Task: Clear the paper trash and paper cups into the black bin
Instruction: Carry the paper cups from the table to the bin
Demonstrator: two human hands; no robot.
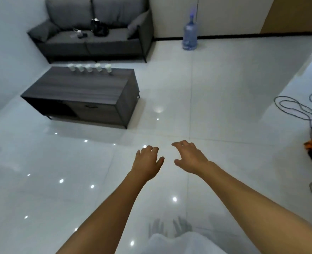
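One head-worn wide view looks forward and down across the floor (225, 88) (edges seemingly bowed).

Five white cups (89, 68) stand upright in a row. They line the far edge of the dark table (78, 88).

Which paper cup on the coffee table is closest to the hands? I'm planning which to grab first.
The rightmost cup of the row of five on the coffee table: it ends the row on the side toward the hands, so the other four stand farther off.

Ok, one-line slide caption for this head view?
Both empty hands, left hand and right hand, reach out over the tiled floor; five paper cups line the coffee table's far edge.
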